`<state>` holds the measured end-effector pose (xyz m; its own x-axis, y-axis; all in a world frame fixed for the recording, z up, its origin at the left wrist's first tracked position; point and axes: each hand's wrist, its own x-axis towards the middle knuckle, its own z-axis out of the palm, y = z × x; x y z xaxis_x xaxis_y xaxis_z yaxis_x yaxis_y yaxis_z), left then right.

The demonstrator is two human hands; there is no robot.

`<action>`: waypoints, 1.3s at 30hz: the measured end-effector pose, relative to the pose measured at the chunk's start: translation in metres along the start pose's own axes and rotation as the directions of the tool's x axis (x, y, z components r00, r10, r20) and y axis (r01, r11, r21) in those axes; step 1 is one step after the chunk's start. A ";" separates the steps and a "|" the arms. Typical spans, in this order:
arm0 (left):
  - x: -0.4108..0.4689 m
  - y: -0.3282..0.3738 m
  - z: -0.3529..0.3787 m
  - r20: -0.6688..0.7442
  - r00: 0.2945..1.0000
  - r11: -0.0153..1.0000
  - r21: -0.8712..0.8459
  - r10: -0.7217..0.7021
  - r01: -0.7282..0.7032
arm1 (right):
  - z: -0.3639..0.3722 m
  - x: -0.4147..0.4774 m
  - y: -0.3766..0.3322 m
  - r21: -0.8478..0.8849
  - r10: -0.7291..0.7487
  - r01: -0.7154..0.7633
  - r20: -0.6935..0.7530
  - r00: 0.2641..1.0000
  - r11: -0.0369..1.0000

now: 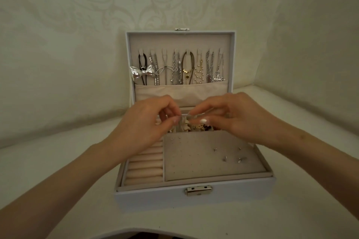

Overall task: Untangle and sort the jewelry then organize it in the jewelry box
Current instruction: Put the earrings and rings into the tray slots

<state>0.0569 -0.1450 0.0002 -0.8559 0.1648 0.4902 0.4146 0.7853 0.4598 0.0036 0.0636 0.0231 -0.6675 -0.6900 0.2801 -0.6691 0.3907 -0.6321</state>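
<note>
A white jewelry box [155, 198] stands open on the table. Several necklaces [176, 68] hang on hooks inside its lid, above a beige pocket [180, 91]. My left hand [147, 122] and my right hand [233, 118] hover over the back compartments, fingertips nearly meeting. Between them they pinch a small thin piece of jewelry [183, 115], too small to identify. Loose gold and pearl pieces [196, 127] lie in the compartment just below the fingers. A beige earring pad [209, 157] carries several small studs. Ring rolls [144, 167] fill the front left section.
The box sits on a white table [58, 170] against a cream patterned wall [77, 25]. A metal clasp [198, 190] is on the box front. The table's near edge [124, 232] curves at the bottom.
</note>
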 end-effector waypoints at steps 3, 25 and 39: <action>0.008 0.010 0.003 0.174 0.984 0.997 0.056 0.043 -0.053 | -0.013 -0.008 0.013 -0.095 -0.007 0.007 0.000 1.000 0.995; 0.025 0.025 0.011 0.149 0.986 0.997 -0.017 -0.075 0.079 | 0.002 -0.008 0.026 -0.025 0.018 -0.014 0.178 0.984 1.000; 0.015 0.034 0.020 -0.083 0.984 0.982 -0.082 0.161 -0.167 | 0.002 -0.003 0.001 0.487 0.247 -0.227 0.023 0.969 0.843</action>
<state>0.0520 -0.1042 0.0084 -0.7497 0.2389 0.6172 0.5760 0.6948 0.4307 0.0057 0.0646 0.0201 -0.8043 -0.5861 0.0984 -0.2539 0.1892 -0.9486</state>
